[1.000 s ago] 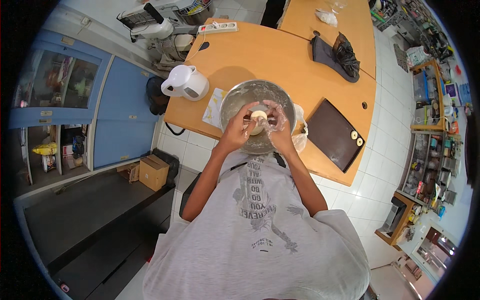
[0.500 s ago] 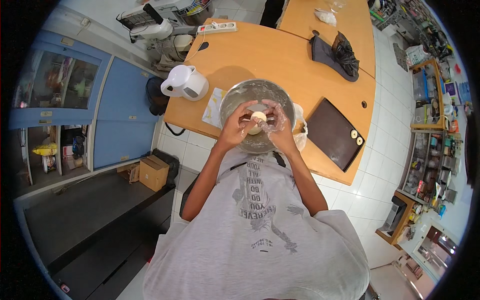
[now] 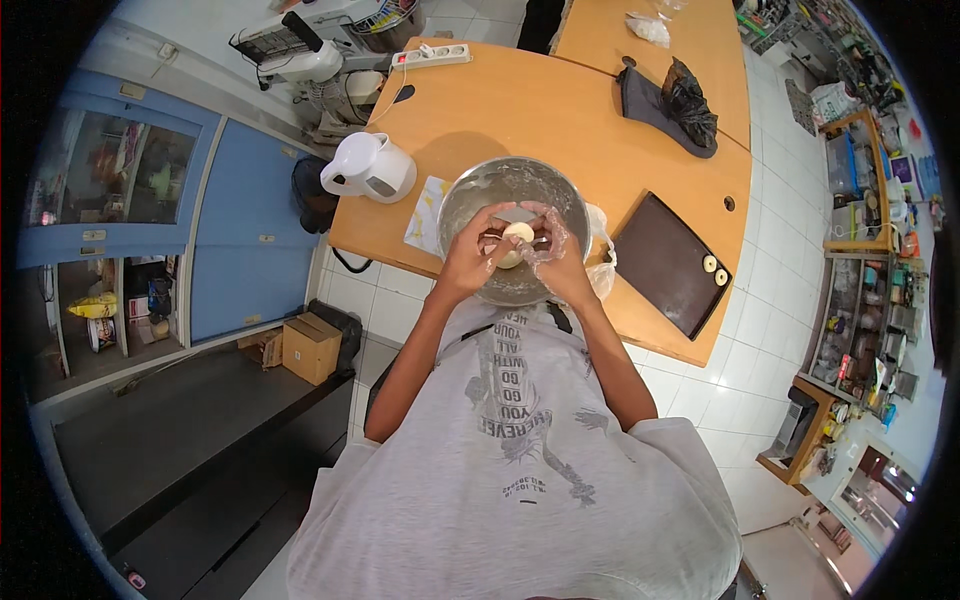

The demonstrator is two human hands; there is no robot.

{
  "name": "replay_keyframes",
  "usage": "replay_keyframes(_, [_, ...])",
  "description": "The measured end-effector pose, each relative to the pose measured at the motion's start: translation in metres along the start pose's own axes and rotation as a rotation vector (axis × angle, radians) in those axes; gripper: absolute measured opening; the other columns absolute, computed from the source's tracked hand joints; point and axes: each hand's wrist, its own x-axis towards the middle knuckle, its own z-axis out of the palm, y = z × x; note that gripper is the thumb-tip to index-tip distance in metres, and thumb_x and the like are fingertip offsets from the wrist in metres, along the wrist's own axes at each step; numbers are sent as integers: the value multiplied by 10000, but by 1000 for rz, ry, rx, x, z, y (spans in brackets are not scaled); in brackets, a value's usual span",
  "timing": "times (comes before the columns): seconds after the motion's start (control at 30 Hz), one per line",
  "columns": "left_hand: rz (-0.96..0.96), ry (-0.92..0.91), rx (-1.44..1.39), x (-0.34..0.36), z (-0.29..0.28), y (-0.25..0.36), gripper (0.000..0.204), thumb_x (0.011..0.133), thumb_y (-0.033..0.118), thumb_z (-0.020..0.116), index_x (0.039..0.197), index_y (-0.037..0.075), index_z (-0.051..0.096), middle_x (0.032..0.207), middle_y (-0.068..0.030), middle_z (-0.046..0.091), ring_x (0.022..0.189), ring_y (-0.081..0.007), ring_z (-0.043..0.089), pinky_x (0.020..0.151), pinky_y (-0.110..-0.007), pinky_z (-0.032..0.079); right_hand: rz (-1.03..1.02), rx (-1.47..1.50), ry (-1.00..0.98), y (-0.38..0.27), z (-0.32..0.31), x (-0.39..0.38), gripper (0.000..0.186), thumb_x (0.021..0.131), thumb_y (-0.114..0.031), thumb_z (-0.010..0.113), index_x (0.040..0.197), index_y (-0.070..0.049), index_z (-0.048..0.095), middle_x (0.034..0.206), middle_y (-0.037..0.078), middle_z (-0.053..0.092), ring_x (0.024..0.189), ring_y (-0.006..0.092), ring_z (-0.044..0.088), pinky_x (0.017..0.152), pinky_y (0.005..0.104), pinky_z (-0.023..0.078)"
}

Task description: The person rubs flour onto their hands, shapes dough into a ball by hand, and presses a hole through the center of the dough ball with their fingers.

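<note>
A small round piece of pale dough (image 3: 518, 232) is held between both hands over a steel mixing bowl (image 3: 467, 190). My left hand (image 3: 470, 258) grips the dough from the left, with its fingers curled round it. From the right, my right hand (image 3: 562, 258) pinches the same piece, and floury residue coats its fingers. More pale dough (image 3: 509, 260) shows below the held piece, partly hidden by the fingers. Flour smears cover the bowl's inner wall. To the right lies a dark baking tray (image 3: 660, 265), with two small dough rings (image 3: 715, 270) near its right edge.
A white electric kettle (image 3: 375, 168) stands left of the bowl, beside a patterned sheet (image 3: 428, 215). A clear plastic bag (image 3: 600, 255) touches the bowl's right side. Farther back are a power strip (image 3: 432, 56) and a dark oven mitt (image 3: 650, 105) with a black plastic bag (image 3: 688, 105).
Both hands stay over the bowl with the dough between them. Only slight finger movement shows, and the view has shifted a little.
</note>
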Motion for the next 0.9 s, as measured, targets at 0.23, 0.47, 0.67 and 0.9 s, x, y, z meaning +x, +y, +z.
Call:
replay_keyframes(0.23, [-20, -56, 57, -2, -7, 10, 521, 1018, 88, 651, 1503, 73, 460, 1158, -114, 673, 1122, -161, 638, 990, -324, 507, 21, 98, 29, 0, 1, -1, 519, 910, -29, 747, 1390, -53, 551, 1005, 70, 683, 930, 145, 653, 819, 301, 526])
replay_keyframes(0.47, [61, -23, 3, 2, -2, 16, 487, 1033, 103, 625, 1492, 67, 467, 1151, -124, 680, 1084, -169, 658, 937, -320, 530, 38, 40, 1, -7, 7, -2, 500, 926, -13, 730, 1390, -68, 554, 1008, 55, 677, 928, 129, 650, 821, 282, 518])
replay_keyframes(0.67, [34, -29, 1, 4, -2, 16, 497, 1028, 93, 636, 1493, 65, 463, 1147, -116, 676, 1095, -160, 645, 970, -318, 513, -10, 105, 53, -6, 8, 0, 498, 940, 10, 706, 1402, -88, 548, 1058, 48, 664, 978, 142, 649, 833, 285, 522])
replay_keyframes(0.9, [-62, -70, -126, 3, -8, 13, 547, 985, 79, 692, 1486, 60, 473, 1196, -110, 669, 1159, -168, 626, 1041, -348, 486, -7, 171, 31, 0, 1, 2, 542, 928, 36, 703, 1426, -80, 523, 1085, 64, 665, 1019, 159, 654, 895, 318, 530])
